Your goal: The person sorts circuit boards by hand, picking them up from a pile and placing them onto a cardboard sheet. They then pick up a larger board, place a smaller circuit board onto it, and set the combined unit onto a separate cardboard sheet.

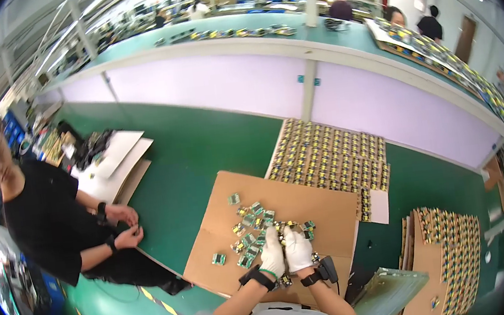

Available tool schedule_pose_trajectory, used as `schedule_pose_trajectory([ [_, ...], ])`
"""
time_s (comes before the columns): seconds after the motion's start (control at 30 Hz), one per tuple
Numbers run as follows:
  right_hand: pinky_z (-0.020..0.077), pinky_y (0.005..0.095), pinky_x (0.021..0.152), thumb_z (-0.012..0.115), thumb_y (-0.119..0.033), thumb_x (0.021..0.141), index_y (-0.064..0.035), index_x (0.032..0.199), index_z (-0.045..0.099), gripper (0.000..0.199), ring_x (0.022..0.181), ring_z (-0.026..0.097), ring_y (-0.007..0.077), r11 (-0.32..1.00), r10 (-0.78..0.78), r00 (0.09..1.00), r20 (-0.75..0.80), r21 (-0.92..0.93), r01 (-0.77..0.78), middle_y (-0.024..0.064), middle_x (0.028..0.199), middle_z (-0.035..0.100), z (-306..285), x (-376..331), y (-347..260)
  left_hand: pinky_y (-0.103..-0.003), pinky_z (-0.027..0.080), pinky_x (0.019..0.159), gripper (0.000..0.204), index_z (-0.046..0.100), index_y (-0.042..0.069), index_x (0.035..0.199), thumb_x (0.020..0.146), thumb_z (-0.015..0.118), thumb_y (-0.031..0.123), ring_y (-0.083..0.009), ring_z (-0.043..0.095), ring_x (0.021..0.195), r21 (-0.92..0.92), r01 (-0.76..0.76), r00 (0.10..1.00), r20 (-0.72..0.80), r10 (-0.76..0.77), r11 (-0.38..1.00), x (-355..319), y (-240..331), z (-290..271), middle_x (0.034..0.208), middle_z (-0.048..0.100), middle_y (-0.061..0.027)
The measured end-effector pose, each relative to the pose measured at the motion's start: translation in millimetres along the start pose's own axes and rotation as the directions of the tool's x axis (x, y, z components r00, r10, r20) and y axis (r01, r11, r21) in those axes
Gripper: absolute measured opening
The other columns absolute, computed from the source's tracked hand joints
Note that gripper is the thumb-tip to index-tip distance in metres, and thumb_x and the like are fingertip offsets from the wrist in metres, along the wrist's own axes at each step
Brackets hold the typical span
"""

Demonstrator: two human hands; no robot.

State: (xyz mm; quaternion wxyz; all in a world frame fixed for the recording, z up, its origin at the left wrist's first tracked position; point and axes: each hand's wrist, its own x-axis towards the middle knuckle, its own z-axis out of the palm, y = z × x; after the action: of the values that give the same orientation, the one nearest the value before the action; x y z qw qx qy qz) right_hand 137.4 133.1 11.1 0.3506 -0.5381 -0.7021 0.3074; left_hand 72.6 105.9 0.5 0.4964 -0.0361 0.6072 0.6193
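Both my hands wear white gloves and meet over a brown cardboard sheet point(210, 224). My left hand point(271, 253) and my right hand point(298, 249) are closed, fingertips close together at a small circuit board point(282, 238), mostly hidden between the gloves. Loose green circuit boards point(248, 220) with yellow and dark parts lie in a scattered pile around my fingers, mainly to the left and beyond. One circuit board point(218, 259) rests apart at the left, another point(234, 199) near the far side. More board parts show beneath my wrists.
Beyond the cardboard, boards stand in tight rows on a sheet point(327, 161). Another filled sheet point(458, 252) lies at right, beside a greenish translucent panel point(389, 294). A person in black point(47, 212) stands at left, hands together, near stacked white sheets point(118, 157). A long bench point(239, 42) runs behind.
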Motion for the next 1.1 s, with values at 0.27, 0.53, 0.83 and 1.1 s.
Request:
schedule_pose_trajectory([
  [0.27,0.0458,0.0465,0.062,0.036,-0.033,0.095,-0.0089,0.092,0.064,0.037,0.074,0.059,0.0376,0.983,-0.133,0.975,0.179,0.146,0.107,0.0166,0.077,0.062,-0.1,-5.2,8.5,-0.047,0.042,0.095,0.063,0.051,0.007,0.114,0.086,0.040,0.062,-0.0315,0.053,0.107,-0.080,0.174,0.966,0.207,-0.155,0.981,-28.0,29.8,-5.8,0.114,0.056,-0.0158],
  [0.53,0.0479,0.0444,0.061,0.052,-0.025,0.087,-0.0059,0.099,0.056,0.023,0.073,0.061,0.0328,0.942,-0.327,0.933,0.152,0.130,0.309,0.0145,0.073,0.061,2.3,-7.4,35.1,-0.040,0.048,0.086,0.044,0.057,0.007,0.101,0.088,0.050,0.049,-0.0252,0.059,0.094,-0.326,0.376,0.880,0.420,-0.223,0.867,7.9,21.9,-46.6,0.101,0.062,-0.0102],
  [0.83,0.0485,0.0462,0.074,0.056,-0.042,0.083,-0.0042,0.113,0.053,0.049,0.086,0.061,0.0379,0.834,0.300,0.919,-0.257,-0.396,-0.383,0.0195,0.098,0.062,-65.6,16.9,89.4,-0.038,0.046,0.074,0.057,0.055,-0.008,0.098,0.080,0.064,0.045,-0.0197,0.055,0.082,0.634,-0.326,0.908,0.003,0.419,0.701,2.5,88.6,-77.4,0.096,0.056,-0.0138],
  [1.1,0.0426,0.0490,0.087,0.059,-0.045,0.080,-0.0027,0.118,0.051,0.057,0.107,0.052,0.0387,0.936,0.280,0.921,-0.272,-0.136,-0.325,0.0214,0.121,0.052,-32.3,17.8,105.8,-0.047,0.037,0.097,0.073,0.039,0.001,0.131,0.072,0.071,0.030,-0.0421,0.041,0.118,0.953,-0.303,0.376,0.133,0.917,-0.014,41.1,54.6,-89.5,0.135,0.034,-0.0267],
])
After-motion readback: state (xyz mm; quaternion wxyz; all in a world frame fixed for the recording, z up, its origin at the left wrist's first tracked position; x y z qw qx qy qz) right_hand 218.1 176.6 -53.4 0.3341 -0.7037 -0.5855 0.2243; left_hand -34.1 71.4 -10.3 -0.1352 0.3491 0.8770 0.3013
